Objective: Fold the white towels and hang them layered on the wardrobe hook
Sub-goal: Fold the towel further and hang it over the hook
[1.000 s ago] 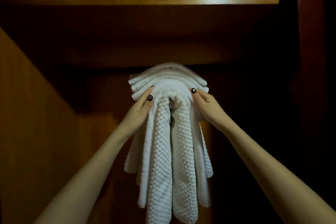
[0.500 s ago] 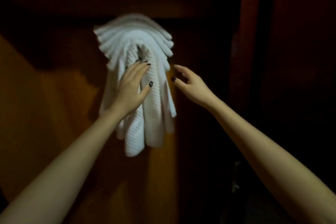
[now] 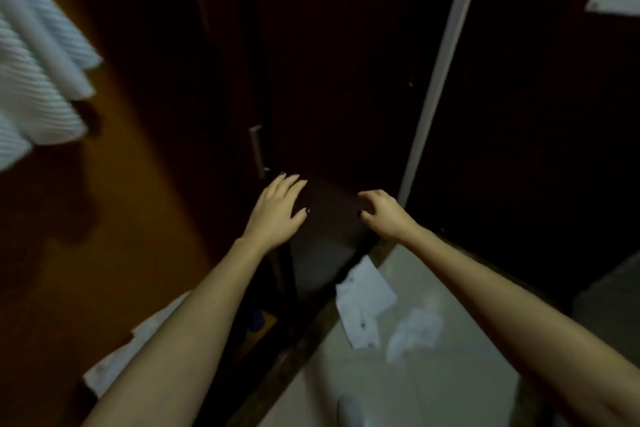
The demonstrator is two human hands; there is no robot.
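Observation:
The layered white towels [image 3: 34, 80] hang at the far left edge of the head view, against the wardrobe's orange-brown inner wall; the hook is hidden behind them. My left hand [image 3: 277, 211] is out in front of the dark wardrobe door, fingers spread, holding nothing. My right hand [image 3: 384, 215] is beside it to the right, fingers loosely curled and apart, also with nothing in it. Both hands are well away from the towels.
A metal door handle [image 3: 258, 152] sits just above my left hand. A pale vertical frame strip [image 3: 436, 80] runs up the right. White cloth pieces [image 3: 363, 302] and a crumpled white item [image 3: 415, 329] lie on the light floor [image 3: 433, 374] below.
Both hands have left the hanging towels and dropped lower. My view swung right and down, so the towels slid to the left edge and the floor came into sight.

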